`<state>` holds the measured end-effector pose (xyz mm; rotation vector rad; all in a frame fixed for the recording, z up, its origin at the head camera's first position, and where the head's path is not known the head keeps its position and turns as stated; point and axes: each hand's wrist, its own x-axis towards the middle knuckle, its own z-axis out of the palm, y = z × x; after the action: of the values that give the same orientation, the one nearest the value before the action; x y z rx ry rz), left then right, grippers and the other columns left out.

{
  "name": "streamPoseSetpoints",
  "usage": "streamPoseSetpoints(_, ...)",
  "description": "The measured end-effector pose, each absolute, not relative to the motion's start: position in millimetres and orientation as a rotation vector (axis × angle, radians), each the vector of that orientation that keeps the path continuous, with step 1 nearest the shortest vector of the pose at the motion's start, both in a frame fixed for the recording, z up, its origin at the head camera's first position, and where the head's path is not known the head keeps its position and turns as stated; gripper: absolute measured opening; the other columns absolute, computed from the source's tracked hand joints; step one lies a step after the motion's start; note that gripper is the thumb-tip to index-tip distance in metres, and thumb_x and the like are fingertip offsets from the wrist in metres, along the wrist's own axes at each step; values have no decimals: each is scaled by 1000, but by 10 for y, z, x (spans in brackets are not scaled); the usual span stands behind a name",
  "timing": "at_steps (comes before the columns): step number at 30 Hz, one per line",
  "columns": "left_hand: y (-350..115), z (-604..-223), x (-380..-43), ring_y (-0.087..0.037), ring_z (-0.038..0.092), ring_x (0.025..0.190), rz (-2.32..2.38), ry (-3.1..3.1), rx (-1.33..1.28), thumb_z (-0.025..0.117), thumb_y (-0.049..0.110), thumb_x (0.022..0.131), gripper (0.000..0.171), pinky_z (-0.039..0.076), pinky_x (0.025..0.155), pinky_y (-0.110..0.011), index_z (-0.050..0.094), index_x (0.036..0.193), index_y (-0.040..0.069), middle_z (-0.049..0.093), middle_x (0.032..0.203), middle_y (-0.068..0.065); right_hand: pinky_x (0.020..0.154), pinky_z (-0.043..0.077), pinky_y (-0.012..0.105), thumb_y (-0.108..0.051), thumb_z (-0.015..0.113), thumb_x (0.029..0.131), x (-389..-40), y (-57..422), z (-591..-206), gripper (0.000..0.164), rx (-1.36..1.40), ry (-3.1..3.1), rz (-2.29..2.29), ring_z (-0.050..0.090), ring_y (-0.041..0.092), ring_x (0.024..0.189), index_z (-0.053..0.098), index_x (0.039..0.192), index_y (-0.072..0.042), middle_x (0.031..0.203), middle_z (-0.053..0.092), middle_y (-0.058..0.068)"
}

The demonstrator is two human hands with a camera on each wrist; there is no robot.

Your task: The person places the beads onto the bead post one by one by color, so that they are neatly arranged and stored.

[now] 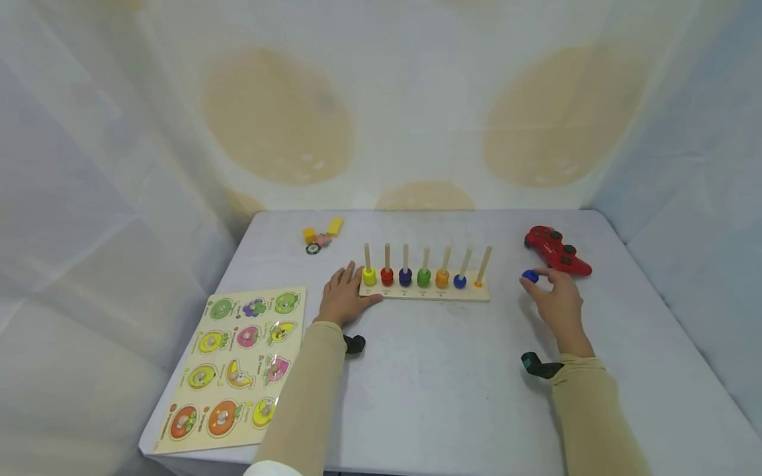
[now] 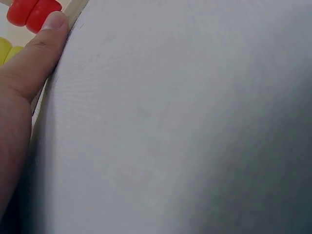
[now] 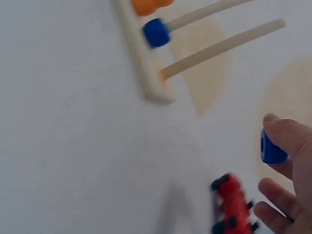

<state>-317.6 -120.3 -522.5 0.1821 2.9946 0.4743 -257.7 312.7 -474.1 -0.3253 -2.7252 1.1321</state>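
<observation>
A wooden peg rack point(image 1: 428, 296) stands on the table, with coloured beads on most of its pegs. My left hand point(image 1: 345, 297) lies at the rack's left end, fingers extended and thumb along the front edge. In the left wrist view the thumb point(image 2: 41, 53) touches the base beside the red beads point(image 2: 36, 13). To the right of the rack, my right hand point(image 1: 558, 307) pinches a blue bead point(image 1: 530, 276) above the table. The bead's hole shows in the right wrist view. One blue bead point(image 1: 460, 281) sits on the second peg from the right; the rightmost peg point(image 1: 485, 264) carries none.
A red game controller point(image 1: 556, 251) lies beyond my right hand. At the left is a fruit puzzle board point(image 1: 238, 344). Several small items, among them a yellow block point(image 1: 335, 227) and a round black-and-white piece point(image 1: 313, 249), lie at the back left.
</observation>
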Motion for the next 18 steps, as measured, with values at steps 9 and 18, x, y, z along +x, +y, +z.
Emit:
streamPoseSetpoints(9,-1233,-5190,-3170,-33,9,159,484,2995,160,53,81,87,100,15,129,-57,23,164,24,8,174,-3,113,30,70,-38,71,96,-2934,2539,-4045,48,54,-2569,1084,43,47,138,65,130,-4,145,52,24)
streamPoseSetpoints(18,-1199,-5202,-3174,-33,9,159,469,2984,173,50,83,86,102,15,129,-56,21,165,25,6,175,-2,112,27,72,-35,72,96,-2948,2236,-3974,45,144,-2748,967,44,50,137,65,130,-7,148,50,26)
